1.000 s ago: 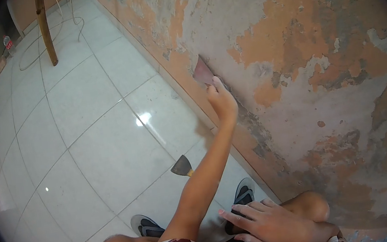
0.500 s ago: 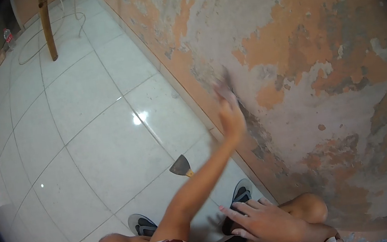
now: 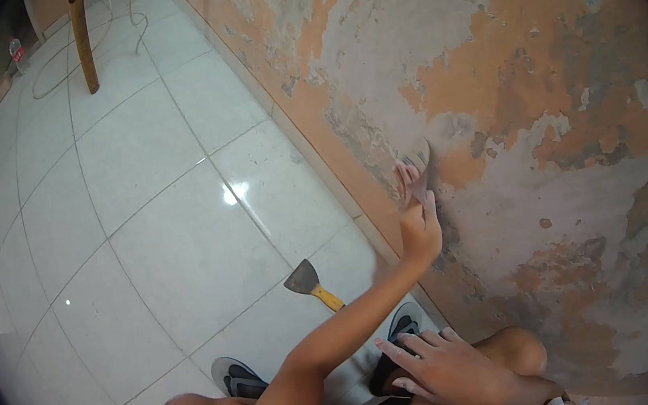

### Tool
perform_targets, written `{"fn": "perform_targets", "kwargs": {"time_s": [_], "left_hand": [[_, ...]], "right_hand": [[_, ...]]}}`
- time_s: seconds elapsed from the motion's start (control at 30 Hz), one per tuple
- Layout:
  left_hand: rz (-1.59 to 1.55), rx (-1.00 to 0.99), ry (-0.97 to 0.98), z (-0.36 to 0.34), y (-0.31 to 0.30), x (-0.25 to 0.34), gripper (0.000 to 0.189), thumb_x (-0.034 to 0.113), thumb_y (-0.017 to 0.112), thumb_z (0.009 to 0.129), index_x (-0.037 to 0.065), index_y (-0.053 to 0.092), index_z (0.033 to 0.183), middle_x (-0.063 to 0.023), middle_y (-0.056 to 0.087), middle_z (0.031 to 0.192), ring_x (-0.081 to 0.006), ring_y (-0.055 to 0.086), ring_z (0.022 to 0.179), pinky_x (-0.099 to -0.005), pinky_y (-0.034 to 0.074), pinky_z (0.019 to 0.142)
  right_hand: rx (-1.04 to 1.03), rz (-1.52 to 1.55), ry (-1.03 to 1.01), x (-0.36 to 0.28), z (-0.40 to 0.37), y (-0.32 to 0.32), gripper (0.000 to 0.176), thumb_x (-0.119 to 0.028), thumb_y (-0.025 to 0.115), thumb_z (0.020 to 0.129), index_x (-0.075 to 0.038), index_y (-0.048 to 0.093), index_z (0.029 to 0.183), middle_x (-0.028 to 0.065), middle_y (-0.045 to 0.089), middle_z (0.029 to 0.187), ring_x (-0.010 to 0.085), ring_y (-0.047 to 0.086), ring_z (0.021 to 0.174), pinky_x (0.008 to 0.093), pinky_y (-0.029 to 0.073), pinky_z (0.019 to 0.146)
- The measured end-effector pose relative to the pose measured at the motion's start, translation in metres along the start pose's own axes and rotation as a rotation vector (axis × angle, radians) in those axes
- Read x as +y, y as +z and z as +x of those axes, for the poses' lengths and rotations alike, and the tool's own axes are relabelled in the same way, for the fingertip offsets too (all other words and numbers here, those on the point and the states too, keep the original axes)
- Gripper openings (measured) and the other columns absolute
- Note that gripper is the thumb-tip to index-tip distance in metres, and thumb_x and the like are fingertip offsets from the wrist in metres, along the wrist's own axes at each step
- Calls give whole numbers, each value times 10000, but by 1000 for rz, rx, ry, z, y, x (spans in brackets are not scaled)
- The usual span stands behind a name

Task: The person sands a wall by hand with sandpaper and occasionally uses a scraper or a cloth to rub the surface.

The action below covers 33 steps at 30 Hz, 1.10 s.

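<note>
In the head view, the left hand (image 3: 420,227) pressed a small dark brown flat sheet (image 3: 421,177) against the peeling orange-and-grey plaster wall (image 3: 537,95), its grip clenched on that sheet. The right hand (image 3: 441,366) lay released, fingers spread, on a bare knee (image 3: 519,344). A yellow-handled metal scraper (image 3: 311,282) lay on the white tiled floor (image 3: 149,224).

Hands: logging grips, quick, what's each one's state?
Left hand: shut on a flat scraper pressed to the wall.
Right hand: open, empty, resting on the leg.
</note>
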<state>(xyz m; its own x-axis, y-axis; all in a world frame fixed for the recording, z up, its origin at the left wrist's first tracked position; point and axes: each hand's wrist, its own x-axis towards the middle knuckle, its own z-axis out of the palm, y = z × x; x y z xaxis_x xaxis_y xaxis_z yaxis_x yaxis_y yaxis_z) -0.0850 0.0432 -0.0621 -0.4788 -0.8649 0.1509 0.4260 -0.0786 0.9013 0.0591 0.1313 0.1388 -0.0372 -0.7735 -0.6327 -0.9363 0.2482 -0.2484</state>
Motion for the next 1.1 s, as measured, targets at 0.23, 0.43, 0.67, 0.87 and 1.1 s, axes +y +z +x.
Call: {"fn": "perform_targets", "kwargs": {"time_s": [0.23, 0.43, 0.67, 0.87, 1.1], "left_hand": [[-210, -174, -635, 82, -35, 27, 514, 234, 429, 1123, -89, 406, 1522, -269, 155, 1698, -312, 200, 1584, -369, 263, 1224], [56, -6, 119, -6, 9, 1, 544, 196, 433, 1112, -73, 321, 1571, -273, 172, 1693, -359, 108, 1598, -407, 152, 1267], [70, 96, -365, 77, -15, 26, 436, 313, 469, 1114, -72, 654, 1030, -241, 693, 896, -267, 668, 821, -408, 484, 763], [69, 28, 194, -13, 19, 5, 518, 155, 430, 1103, -24, 344, 1581, -228, 254, 1684, -375, 222, 1570, -384, 236, 1251], [-17, -419, -634, 36, -26, 33, 515, 152, 474, 1090, -9, 386, 1571, -241, 319, 1654, -341, 260, 1566, -381, 265, 1233]], "right_hand": [[1, 158, -104, -13, -1, -11, 669, -376, 556, 1042, -69, 337, 1595, 181, 571, 1354, 322, 596, 1134, 442, 481, 940], [-23, -38, -18, -3, 0, 12, 659, -378, 545, 1050, -69, 336, 1594, 176, 570, 1359, 317, 594, 1144, 446, 479, 950], [5, 80, -91, -16, -5, 6, 649, -380, 538, 1056, -69, 338, 1589, 173, 575, 1344, 320, 593, 1134, 465, 488, 949], [-62, 43, -12, -7, -7, 21, 652, -385, 539, 1057, -71, 336, 1592, 169, 574, 1357, 320, 593, 1131, 456, 483, 942], [-3, 184, 6, -13, -20, 13, 650, -277, 602, 1008, -75, 359, 1577, 205, 562, 1345, 397, 565, 1176, 498, 440, 1018]]}}
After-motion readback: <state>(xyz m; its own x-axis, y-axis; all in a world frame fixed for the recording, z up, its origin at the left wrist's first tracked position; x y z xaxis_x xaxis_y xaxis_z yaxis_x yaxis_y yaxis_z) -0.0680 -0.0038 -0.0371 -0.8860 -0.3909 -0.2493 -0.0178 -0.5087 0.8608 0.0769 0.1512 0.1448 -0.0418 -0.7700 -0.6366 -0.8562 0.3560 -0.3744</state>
